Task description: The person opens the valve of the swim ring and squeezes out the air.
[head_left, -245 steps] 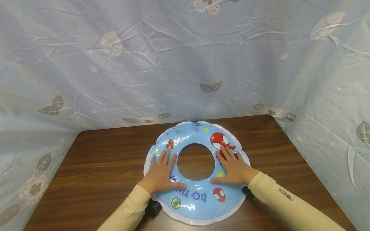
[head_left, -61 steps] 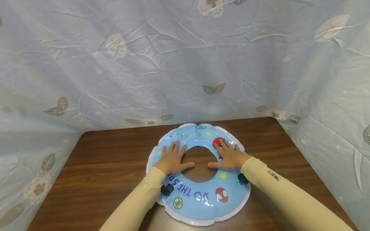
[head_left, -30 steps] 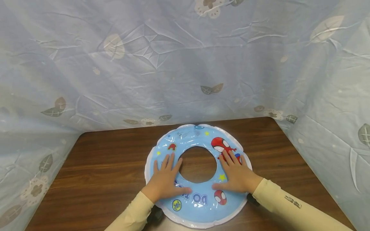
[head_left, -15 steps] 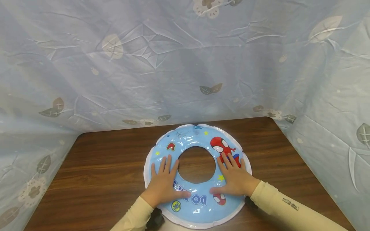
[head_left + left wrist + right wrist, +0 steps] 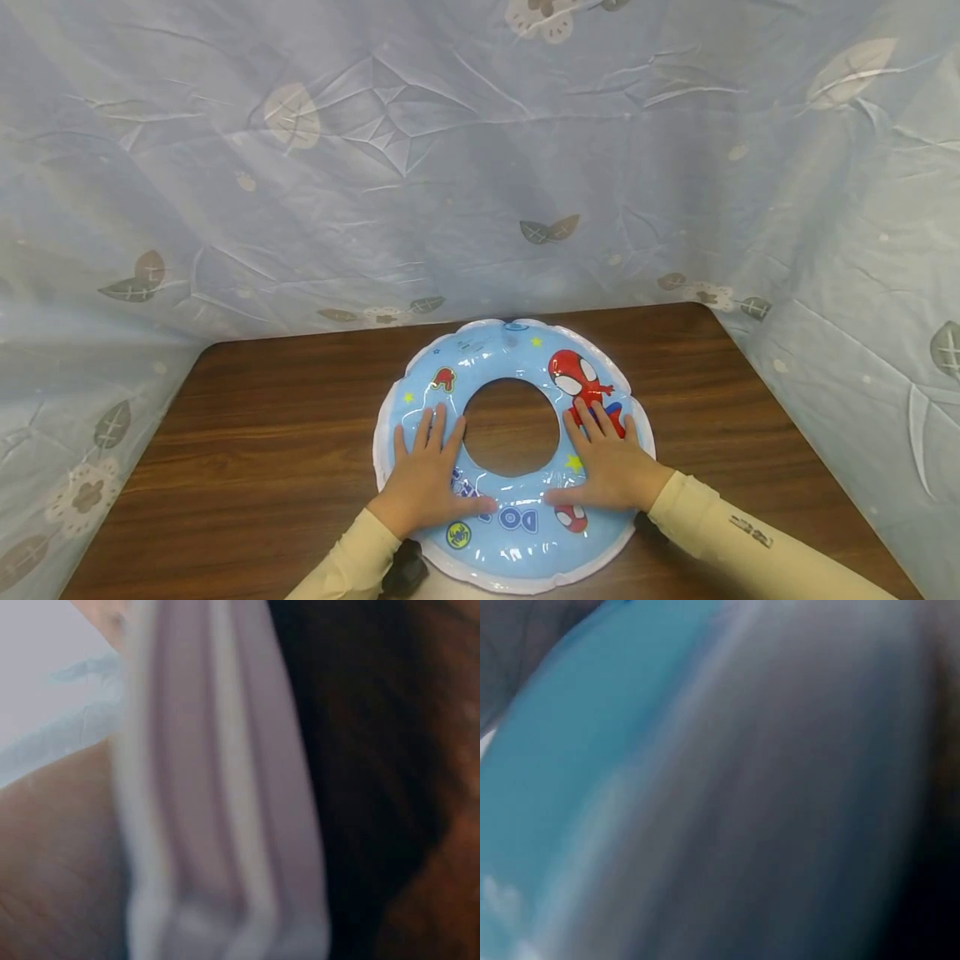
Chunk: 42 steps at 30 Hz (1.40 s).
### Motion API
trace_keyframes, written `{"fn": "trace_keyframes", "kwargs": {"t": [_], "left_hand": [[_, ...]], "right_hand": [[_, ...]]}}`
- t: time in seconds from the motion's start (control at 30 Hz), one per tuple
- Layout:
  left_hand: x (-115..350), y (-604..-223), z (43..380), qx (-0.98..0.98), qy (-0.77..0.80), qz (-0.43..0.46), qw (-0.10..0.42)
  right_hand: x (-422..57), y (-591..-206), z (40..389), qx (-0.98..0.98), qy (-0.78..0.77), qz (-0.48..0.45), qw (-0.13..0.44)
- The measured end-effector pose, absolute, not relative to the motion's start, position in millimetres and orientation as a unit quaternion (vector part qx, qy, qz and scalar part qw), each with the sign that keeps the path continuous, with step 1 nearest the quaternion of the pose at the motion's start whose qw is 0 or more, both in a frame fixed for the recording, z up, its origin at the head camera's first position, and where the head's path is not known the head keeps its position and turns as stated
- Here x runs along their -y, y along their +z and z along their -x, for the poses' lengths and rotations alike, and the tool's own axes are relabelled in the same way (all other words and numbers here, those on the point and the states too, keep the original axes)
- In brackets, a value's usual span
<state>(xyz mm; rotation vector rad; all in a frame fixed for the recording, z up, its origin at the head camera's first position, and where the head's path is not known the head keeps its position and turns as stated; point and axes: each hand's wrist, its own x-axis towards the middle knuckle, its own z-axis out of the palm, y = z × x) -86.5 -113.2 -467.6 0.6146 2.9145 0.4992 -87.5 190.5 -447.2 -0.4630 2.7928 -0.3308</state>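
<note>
A light blue inflatable swim ring (image 5: 517, 550) with a white scalloped edge lies flat on the brown wooden table (image 5: 285, 433). Red cartoon figures, yellow stars and lettering are printed on it. My left hand (image 5: 423, 479) rests on the ring's left side, fingers spread and thumb reaching inward over the lettering. On the ring's right side my right hand (image 5: 611, 467) lies with spread fingers, covering part of a red figure. The right wrist view is filled by the ring's blurred blue surface (image 5: 577, 742) and pale seam. In the left wrist view a blurred pale seam (image 5: 217, 765) crosses the middle.
A pale blue curtain (image 5: 465, 167) with leaf and flower prints hangs behind the table and along both sides. A black wrist device (image 5: 403, 571) shows under the left forearm. Bare table top extends left and right of the ring.
Two seconds ago both hands lay farther up the ring, thumbs over its hole. They have slid back toward the near side, uncovering more of the red figure. The last half second shows hardly any movement.
</note>
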Motion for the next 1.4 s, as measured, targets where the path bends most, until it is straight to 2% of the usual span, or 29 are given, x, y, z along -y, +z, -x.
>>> {"fn": "trace_keyframes", "kwargs": {"t": [0.57,1.0,1.2,1.4], "left_hand": [[113.6,-469.7,91.0,-0.965,0.139,-0.206,0.079],[111.2,-468.1,93.4,-0.967,0.107,-0.197,0.118],[110.1,-468.6,94.2,-0.967,0.102,-0.187,0.143],[107.8,-470.0,94.6,-0.966,0.093,-0.186,0.155]], "right_hand": [[-190.5,-449.2,90.6,-0.970,-0.105,0.161,0.145],[-186.9,-451.8,95.2,-0.965,-0.073,0.176,0.178],[-190.4,-466.3,98.6,-0.967,-0.060,0.182,0.168],[-186.2,-454.3,93.7,-0.966,-0.053,0.173,0.184]]}}
